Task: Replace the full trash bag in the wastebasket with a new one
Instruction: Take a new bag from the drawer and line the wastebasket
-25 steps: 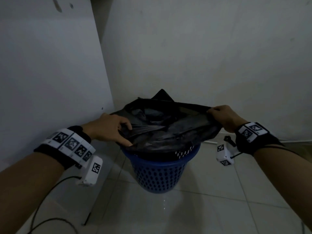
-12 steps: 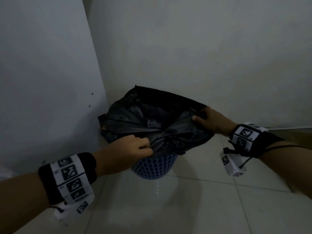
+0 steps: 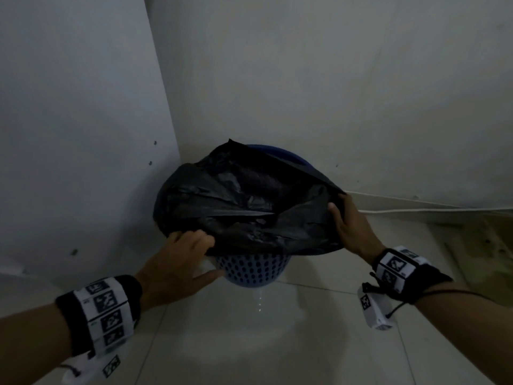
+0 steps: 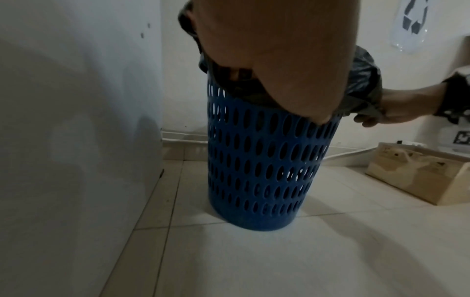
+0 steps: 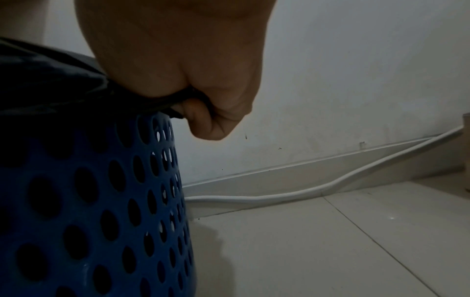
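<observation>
Head view: black trash bag (image 3: 244, 207) draped over the mouth of the blue perforated wastebasket (image 3: 254, 269) in a wall corner on the tiled floor (image 3: 249, 343); left hand (image 3: 180, 262) at the near-left edge, fingers over the plastic, thumb out against the basket wall; right hand (image 3: 351, 229) clutching the right edge. Left wrist view: fingers tucked under the bag's hem at the rim, grip itself unclear; cardboard box (image 4: 419, 172) beside the wall. Right wrist view: fingers curled tight, pinching a fold of bag beside the rim; white cable (image 5: 305, 191) along the baseboard.
</observation>
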Tool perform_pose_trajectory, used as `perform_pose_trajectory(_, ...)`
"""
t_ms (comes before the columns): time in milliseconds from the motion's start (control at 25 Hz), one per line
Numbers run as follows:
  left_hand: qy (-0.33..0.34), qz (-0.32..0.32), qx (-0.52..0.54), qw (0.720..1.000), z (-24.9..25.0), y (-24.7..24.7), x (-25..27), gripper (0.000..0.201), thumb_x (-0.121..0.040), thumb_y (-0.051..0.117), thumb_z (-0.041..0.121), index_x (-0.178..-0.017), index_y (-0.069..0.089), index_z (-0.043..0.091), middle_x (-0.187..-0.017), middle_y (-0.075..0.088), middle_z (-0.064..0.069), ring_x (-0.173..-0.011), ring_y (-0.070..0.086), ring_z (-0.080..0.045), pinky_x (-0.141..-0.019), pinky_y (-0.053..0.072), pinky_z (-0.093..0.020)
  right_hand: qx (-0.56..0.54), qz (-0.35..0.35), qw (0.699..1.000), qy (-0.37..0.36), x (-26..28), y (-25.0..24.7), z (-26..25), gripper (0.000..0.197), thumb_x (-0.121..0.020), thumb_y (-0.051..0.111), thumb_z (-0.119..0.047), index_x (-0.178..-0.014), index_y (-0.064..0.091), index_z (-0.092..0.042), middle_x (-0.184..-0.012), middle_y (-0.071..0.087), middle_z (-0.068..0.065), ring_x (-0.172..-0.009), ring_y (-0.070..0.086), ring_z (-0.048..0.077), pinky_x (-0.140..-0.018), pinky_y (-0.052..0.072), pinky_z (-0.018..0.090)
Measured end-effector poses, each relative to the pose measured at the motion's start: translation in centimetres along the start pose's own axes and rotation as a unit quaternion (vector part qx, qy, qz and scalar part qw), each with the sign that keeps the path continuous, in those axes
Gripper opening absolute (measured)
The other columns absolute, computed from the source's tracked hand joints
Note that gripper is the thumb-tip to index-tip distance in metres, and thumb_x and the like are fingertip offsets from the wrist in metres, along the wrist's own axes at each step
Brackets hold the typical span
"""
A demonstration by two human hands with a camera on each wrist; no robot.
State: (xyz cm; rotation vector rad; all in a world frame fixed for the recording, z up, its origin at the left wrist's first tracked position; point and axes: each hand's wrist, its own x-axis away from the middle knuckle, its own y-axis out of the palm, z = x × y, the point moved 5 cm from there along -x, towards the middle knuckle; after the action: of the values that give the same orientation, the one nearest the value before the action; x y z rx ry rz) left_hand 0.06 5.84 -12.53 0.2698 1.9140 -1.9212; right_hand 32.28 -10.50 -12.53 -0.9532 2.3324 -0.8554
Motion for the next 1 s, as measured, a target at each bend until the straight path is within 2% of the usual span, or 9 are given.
perform_pose_trajectory(200,-0.221,0.110,0.149,0.957,-2.7,-2.0,-0.5,0.052,-0.094,0.040,0.049,-0.128,0.039,0.010,-0.129,0.041,-0.012,-0.107,0.043,-0.013,-0.094,0.041,-0.031,0.041,-0.008,0.999,0.008,-0.6,1.3,1.8,0.040,-0.102,0.039,-0.032,-0.132,0.041,-0.006,-0.120,0.059,0.025,-0.101,0.061,0.042,-0.076,0.046,0.040)
perform_pose_trajectory(360,-0.371,0.094,0.307,0.871,-5.7,-1.8,-2.4,0.049,-0.099,0.044,0.039,-0.140,0.037,0.014,-0.141,0.036,-0.010,-0.118,0.042,-0.013,-0.103,0.037,-0.030,0.131,0.152,0.980,-0.016,-1.6,-0.5,1.3,0.028,-0.097,0.049,-0.026,-0.113,0.056,-0.004,-0.118,0.051,0.025,-0.105,0.051,0.044,-0.088,0.042,0.047)
perform_pose_trajectory(440,-0.388,0.067,0.342,0.853,-6.2,-1.1,-3.2,0.058,-0.093,0.052,0.044,-0.141,0.032,0.017,-0.143,0.034,-0.007,-0.122,0.046,-0.020,-0.106,0.041,-0.038,0.169,0.203,0.963,-0.057,-1.6,-1.0,0.0,0.022,-0.097,0.054,-0.026,-0.112,0.057,-0.011,-0.121,0.050,0.018,-0.109,0.047,0.038,-0.091,0.036,0.044)
perform_pose_trajectory(560,-0.365,0.036,0.429,0.826,-5.4,0.4,-3.9,0.058,-0.095,0.053,0.038,-0.142,0.024,0.022,-0.147,0.033,-0.004,-0.128,0.043,-0.020,-0.110,0.039,-0.039,0.123,0.157,0.975,-0.102,-2.1,-0.6,-0.4,0.022,-0.097,0.052,-0.013,-0.116,0.059,-0.003,-0.115,0.057,0.021,-0.105,0.053,0.038,-0.086,0.037,0.038)
perform_pose_trajectory(680,-0.357,0.053,0.481,0.799,-5.8,1.2,-4.3,0.061,-0.098,0.045,0.036,-0.148,0.014,0.022,-0.152,0.028,-0.002,-0.129,0.038,-0.014,-0.110,0.034,-0.030,0.044,0.084,0.995,0.009,-2.9,-0.3,3.2,0.022,-0.093,0.048,-0.001,-0.111,0.061,0.004,-0.111,0.063,0.025,-0.099,0.060,0.039,-0.078,0.036,0.029)
perform_pose_trajectory(760,-0.356,0.101,0.418,0.830,-6.6,1.0,-4.1,0.070,-0.094,0.042,0.054,-0.149,0.016,0.019,-0.151,0.028,-0.003,-0.132,0.036,-0.017,-0.114,0.030,-0.037,0.021,0.090,0.995,0.043,-2.8,-0.5,4.3,0.020,-0.094,0.050,-0.006,-0.109,0.061,0.003,-0.111,0.062,0.025,-0.099,0.061,0.040,-0.076,0.040,0.031)
perform_pose_trajectory(840,-0.286,0.147,0.246,0.915,-5.8,-0.2,-3.3,0.077,-0.087,0.044,0.066,-0.142,0.031,0.014,-0.141,0.035,-0.008,-0.128,0.037,-0.023,-0.112,0.029,-0.039,0.052,0.163,0.985,-0.027,-1.6,-1.4,2.7,0.026,-0.095,0.054,-0.019,-0.115,0.059,-0.003,-0.115,0.055,0.023,-0.108,0.054,0.037,-0.085,0.043,0.039)
perform_pose_trajectory(920,-0.106,0.155,0.074,0.979,-2.6,-1.1,-2.8,0.070,-0.080,0.056,0.063,-0.130,0.045,0.016,-0.130,0.040,-0.010,-0.120,0.041,-0.027,-0.105,0.030,-0.038,0.115,0.187,0.959,-0.179,0.5,-1.7,-0.7,0.036,-0.092,0.057,-0.033,-0.122,0.057,-0.013,-0.120,0.051,0.017,-0.114,0.045,0.028,-0.096,0.035,0.041)
perform_pose_trajectory(1000,0.073,0.137,-0.013,0.988,0.0,-0.8,-2.4,0.044,-0.087,0.059,0.050,-0.116,0.053,0.018,-0.119,0.047,-0.007,-0.108,0.049,-0.028,-0.094,0.038,-0.041,0.167,0.126,0.928,-0.309,2.4,-0.6,-2.9,0.041,-0.092,0.055,-0.044,-0.125,0.055,-0.020,-0.121,0.052,0.013,-0.114,0.046,0.027,-0.096,0.032,0.040)
